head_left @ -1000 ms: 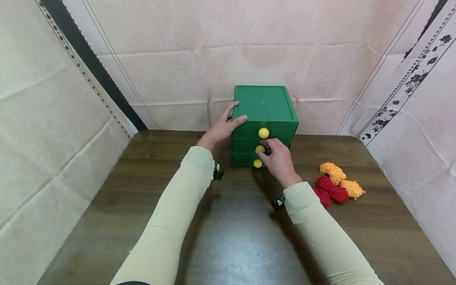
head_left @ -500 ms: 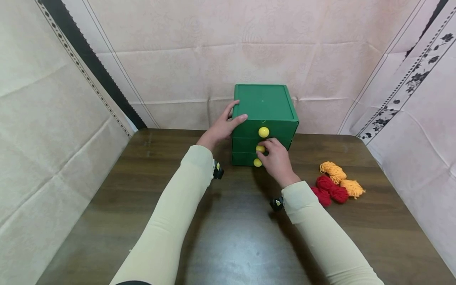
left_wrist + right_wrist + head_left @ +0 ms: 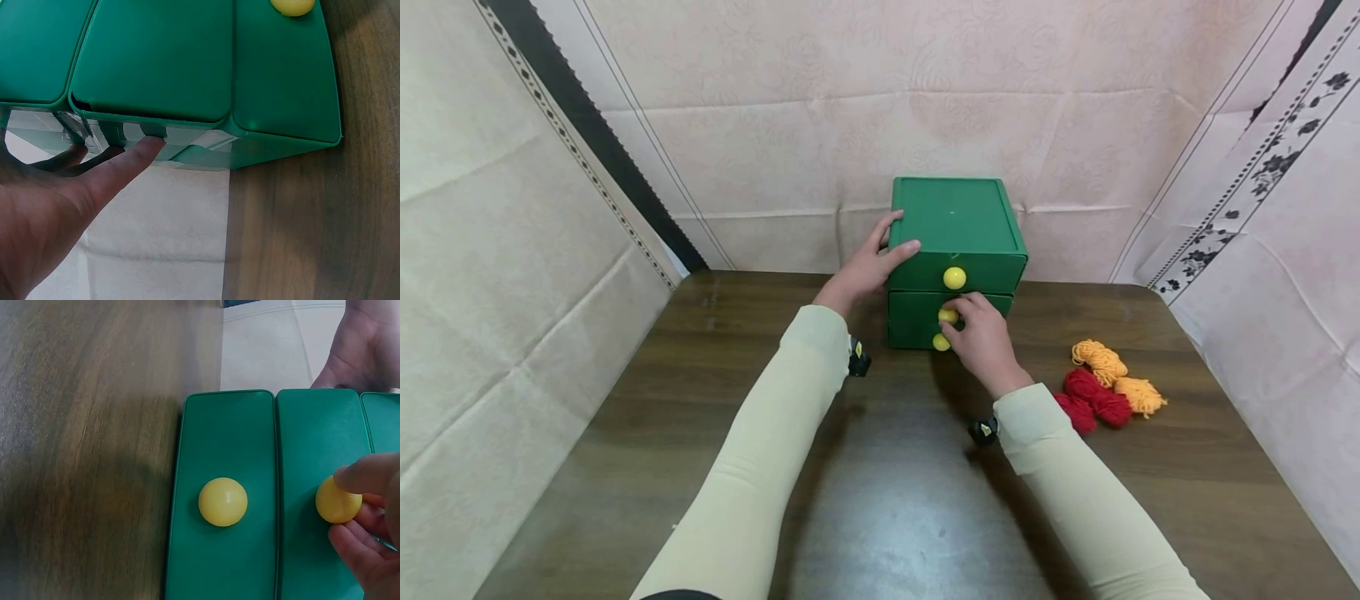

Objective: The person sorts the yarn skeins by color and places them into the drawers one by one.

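A small green drawer cabinet (image 3: 955,212) stands at the table's back, its stacked drawers each carrying a round yellow knob. My right hand (image 3: 987,342) pinches the middle drawer's knob (image 3: 330,509) between thumb and fingers. That middle drawer front (image 3: 913,310) sits slightly forward, overlapping the bottom one in the head view. The top knob (image 3: 955,277) and bottom knob (image 3: 223,502) are untouched. My left hand (image 3: 867,268) rests against the cabinet's left side, thumb near the top front edge. In the left wrist view its fingers (image 3: 128,164) reach along that taped side.
Right of the cabinet lie orange yarn skeins (image 3: 1101,364) and red yarn skeins (image 3: 1097,397) on the brown wooden table (image 3: 880,483). A pale cloth backdrop (image 3: 820,142) hangs close behind the cabinet and along both sides.
The middle drawer has come slightly forward with the knob in my right hand, its front now overlapping the bottom drawer. My left hand has stayed in place.
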`<act>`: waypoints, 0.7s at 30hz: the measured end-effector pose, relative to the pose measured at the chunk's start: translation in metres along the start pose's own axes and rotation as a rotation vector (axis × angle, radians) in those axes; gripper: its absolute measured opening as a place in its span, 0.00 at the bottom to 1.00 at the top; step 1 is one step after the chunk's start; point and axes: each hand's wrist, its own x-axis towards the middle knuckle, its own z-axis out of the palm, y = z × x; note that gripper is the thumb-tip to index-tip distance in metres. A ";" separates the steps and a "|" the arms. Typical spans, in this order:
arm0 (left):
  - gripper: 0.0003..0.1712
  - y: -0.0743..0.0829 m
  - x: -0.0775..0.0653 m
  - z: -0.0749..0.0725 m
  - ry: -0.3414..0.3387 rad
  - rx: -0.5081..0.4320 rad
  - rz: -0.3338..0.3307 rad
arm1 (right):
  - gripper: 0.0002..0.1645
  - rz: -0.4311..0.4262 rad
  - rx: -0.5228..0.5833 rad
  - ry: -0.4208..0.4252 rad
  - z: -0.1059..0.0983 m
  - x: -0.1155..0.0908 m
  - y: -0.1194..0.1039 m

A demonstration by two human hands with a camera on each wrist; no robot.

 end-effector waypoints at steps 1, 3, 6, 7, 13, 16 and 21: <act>0.40 -0.001 0.001 0.000 0.003 0.004 0.006 | 0.12 -0.001 -0.001 -0.001 0.000 -0.001 0.000; 0.40 -0.003 0.002 0.000 0.008 0.009 0.011 | 0.13 -0.005 -0.001 -0.003 -0.001 -0.002 -0.001; 0.40 -0.002 0.001 0.000 0.007 0.017 0.004 | 0.13 -0.008 0.002 -0.006 -0.002 -0.004 -0.002; 0.40 0.000 0.000 0.000 0.004 0.016 0.000 | 0.13 -0.009 0.004 -0.006 -0.003 -0.004 -0.003; 0.42 0.014 -0.011 0.000 -0.029 0.000 -0.022 | 0.14 -0.015 0.018 0.000 -0.005 -0.008 -0.004; 0.43 0.021 -0.017 0.000 -0.041 0.004 -0.022 | 0.13 -0.021 0.020 0.003 -0.005 -0.010 -0.004; 0.43 0.024 -0.020 0.001 -0.046 0.016 -0.029 | 0.13 -0.033 0.019 0.001 -0.006 -0.013 -0.005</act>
